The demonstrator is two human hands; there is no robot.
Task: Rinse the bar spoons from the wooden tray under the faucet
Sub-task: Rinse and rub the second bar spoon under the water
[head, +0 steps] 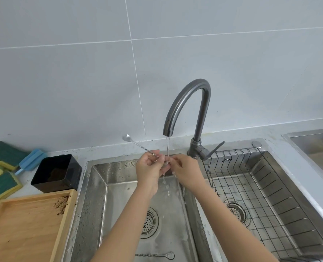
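Observation:
A thin stream of water runs from the grey gooseneck faucet (187, 103) into the left sink basin (94, 186). Under the stream I hold a twisted-stem metal bar spoon (136, 143); its bowl sticks up to the left. My left hand (148, 172) grips the stem, and my right hand (186, 172) pinches the stem's other end right where the water falls. A second bar spoon (156, 255) lies flat on the basin floor near the front edge. The wooden tray (24, 227) at the left holds only some brown crumbs.
A black square container (57, 173) stands behind the tray. Green-and-yellow sponges (1, 171) and a blue brush (31, 159) lie at the far left. The right basin holds a wire rack (266, 195). The faucet lever (213, 150) points right. Another metal basin (317, 146) sits at the far right.

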